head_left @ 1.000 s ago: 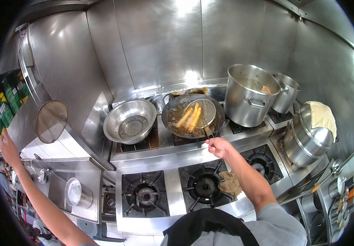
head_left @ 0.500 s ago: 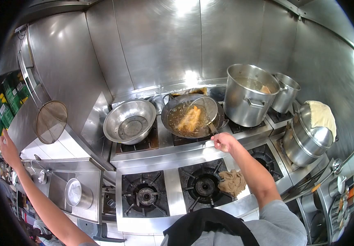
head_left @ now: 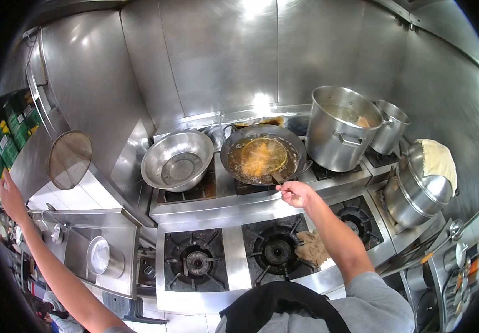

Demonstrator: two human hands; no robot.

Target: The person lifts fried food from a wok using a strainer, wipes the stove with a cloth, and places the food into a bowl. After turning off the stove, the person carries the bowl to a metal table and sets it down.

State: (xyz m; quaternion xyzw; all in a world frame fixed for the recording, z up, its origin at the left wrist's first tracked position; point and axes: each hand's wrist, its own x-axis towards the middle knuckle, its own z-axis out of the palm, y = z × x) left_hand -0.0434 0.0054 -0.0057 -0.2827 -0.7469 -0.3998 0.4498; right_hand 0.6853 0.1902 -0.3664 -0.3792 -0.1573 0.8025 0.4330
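My right hand (head_left: pixel 295 193) is closed round the short handle of a round mesh skimmer (head_left: pixel 276 176) at the front edge of a dark wok (head_left: pixel 235 143). The skimmer's round head lies down in the bubbling oil, its rim showing around a golden piece of frying food (head_left: pixel 259 160). Far to the left, my left hand (head_left: pixel 11 197) is raised with its fingers apart and nothing in them. It is nearest to the green cartons (head_left: pixel 7 147) and left of a large hanging strainer (head_left: pixel 70 160).
Left of the wok sits a steel basin (head_left: pixel 159 166); right of it stand a tall stockpot (head_left: pixel 334 147) and a lidded pot (head_left: pixel 411 194) with a cloth. Nearer me are burners (head_left: pixel 197 263) and a crumpled rag (head_left: pixel 311 248). A sink (head_left: pixel 78 252) holds a small pot (head_left: pixel 116 263).
The skimmer head has gone from above the wok's right side down into the oil around the food. My right hand has shifted slightly left. My left hand stays at the far left.
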